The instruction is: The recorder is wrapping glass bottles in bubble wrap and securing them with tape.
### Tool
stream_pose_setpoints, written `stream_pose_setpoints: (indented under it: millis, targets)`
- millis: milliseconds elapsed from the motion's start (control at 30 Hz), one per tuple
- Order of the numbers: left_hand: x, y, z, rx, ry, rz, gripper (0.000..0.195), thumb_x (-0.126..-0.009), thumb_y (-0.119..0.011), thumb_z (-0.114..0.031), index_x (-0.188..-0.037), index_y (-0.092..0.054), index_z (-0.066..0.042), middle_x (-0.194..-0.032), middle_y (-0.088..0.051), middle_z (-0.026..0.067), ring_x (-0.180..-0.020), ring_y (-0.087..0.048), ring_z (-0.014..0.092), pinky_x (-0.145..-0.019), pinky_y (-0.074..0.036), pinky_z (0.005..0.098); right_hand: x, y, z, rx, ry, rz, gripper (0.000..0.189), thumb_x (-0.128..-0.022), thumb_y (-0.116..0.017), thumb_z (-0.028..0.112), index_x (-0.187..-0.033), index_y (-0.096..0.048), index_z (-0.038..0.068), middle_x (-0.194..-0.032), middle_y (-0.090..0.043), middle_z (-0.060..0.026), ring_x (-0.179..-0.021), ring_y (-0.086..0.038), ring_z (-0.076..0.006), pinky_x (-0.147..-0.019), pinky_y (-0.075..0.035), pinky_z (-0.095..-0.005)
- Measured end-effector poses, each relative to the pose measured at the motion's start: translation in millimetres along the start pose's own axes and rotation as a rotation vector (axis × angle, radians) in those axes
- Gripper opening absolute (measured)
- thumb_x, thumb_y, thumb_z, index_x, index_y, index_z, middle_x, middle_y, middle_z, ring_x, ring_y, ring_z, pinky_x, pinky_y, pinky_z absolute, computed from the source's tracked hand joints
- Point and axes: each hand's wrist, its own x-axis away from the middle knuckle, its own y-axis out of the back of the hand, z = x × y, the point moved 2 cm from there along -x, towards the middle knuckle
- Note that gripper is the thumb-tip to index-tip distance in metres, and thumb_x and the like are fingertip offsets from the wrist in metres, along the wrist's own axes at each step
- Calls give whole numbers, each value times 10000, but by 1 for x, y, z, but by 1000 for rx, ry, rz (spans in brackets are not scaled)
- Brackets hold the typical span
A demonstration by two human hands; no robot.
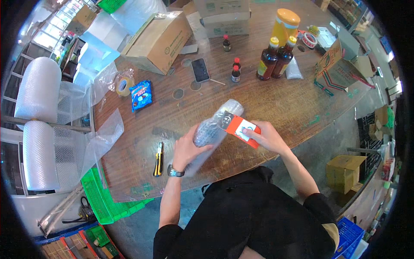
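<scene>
My left hand (187,149), a watch (175,171) on its wrist, grips a bundle wrapped in clear bubble wrap (208,132) that lies slantwise on the table. The bundle looks like a bottle, but the wrap blurs what is inside. Between the thumb and fingers of my right hand (266,136) is a flat orange-red packet (236,124) with a black end and a white patch bearing writing. Its black end overlaps the upper part of the bundle; whether they touch, I cannot tell. A yellow and black utility knife (158,160) lies left of my left hand.
Across the wooden table (181,110) stand two dark sauce bottles (267,63), small red-capped bottles (236,76), a phone (200,70), a blue snack bag (141,96), a tape roll (123,85) and cardboard boxes (161,42). Bubble wrap rolls (38,89) hang at left. A green crate (110,207) sits below.
</scene>
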Motion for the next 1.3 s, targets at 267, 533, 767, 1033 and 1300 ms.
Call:
stream_pose_setpoints:
  millis: [267,533,767,1033,1300]
  targets:
    - [-26,-13,33,310,50,57,791,-724,-842,-363,-1341,-532,23,-1327,-569,187,-1246,-539,282,-1056,-419,401,-61,-35,0,183,171,8,449,-896,-616,454,-1156,-693,95,-917,-707,-217,-862,-676,-400,-783,-524,-451]
    - [-14,-87,-39,-38,-28,-539,619,-678,-825,-427,-1127,-575,-83,-1380,-462,185,-1378,-340,400,-1132,-219,584,-117,-44,-5,243,44,2,505,-850,-631,511,-924,-719,20,-861,-701,-235,-846,-682,-409,-758,-530,-452]
    - [-26,-92,-29,-108,52,-528,429,-639,-839,-443,-829,-627,-122,-1278,-540,109,-1330,-410,331,-1086,-259,541,-73,-24,0,351,26,102,499,-872,-617,499,-931,-718,14,-833,-696,-238,-804,-682,-407,-753,-527,-457]
    - [-30,-93,-31,-27,80,-587,303,-636,-851,-306,-712,-619,-127,-1251,-564,92,-1281,-441,322,-1059,-278,521,13,11,-27,238,-181,147,490,-933,-589,463,-1014,-702,-7,-823,-695,-230,-798,-683,-392,-749,-517,-442]
    - [-29,-96,-36,-48,48,-592,281,-708,-805,-304,-864,-633,-144,-1296,-535,93,-1334,-402,316,-1106,-228,574,-18,-15,-86,349,-241,128,606,-882,-593,549,-893,-698,-47,-794,-683,-256,-773,-676,-416,-721,-512,-474]
